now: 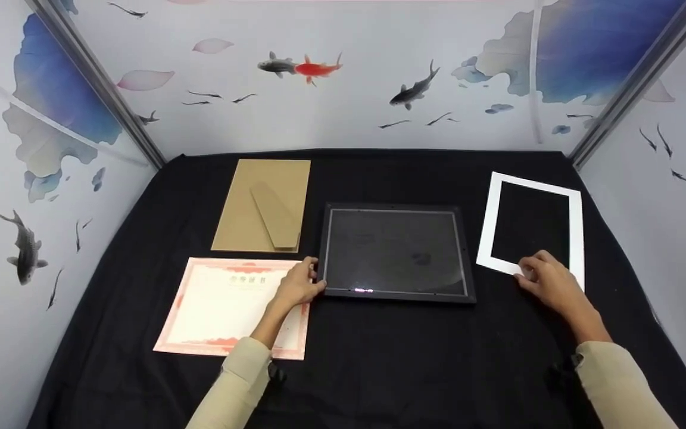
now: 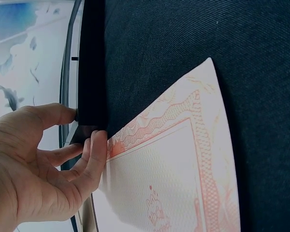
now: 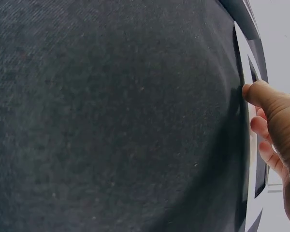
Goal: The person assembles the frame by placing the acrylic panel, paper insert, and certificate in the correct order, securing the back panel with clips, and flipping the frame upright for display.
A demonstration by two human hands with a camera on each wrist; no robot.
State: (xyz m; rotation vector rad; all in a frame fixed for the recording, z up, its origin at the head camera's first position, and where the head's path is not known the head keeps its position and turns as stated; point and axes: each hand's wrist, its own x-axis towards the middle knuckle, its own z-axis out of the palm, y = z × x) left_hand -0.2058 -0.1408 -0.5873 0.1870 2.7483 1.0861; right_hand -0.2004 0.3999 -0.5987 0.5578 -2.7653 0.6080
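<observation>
A black picture frame (image 1: pixel 396 253) with a clear pane lies flat in the middle of the black cloth. My left hand (image 1: pixel 301 283) grips its near left corner, thumb on the near side and fingers on the left edge; the left wrist view has this hand (image 2: pixel 48 159) close up. On the right lies a white rectangular mat (image 1: pixel 576 238) with a cut-out window. With thumb and fingers my right hand (image 1: pixel 551 283) pinches the mat's near border, which the right wrist view shows edge-on. Part of that border is hidden behind the hand.
A certificate (image 1: pixel 224 310) with a pink-red border lies at the near left, partly under my left forearm. Behind it is a brown backing board (image 1: pixel 233 208) with a stand leg (image 1: pixel 274 217). Printed panels (image 1: pixel 343 119) wall in the table on the back and sides.
</observation>
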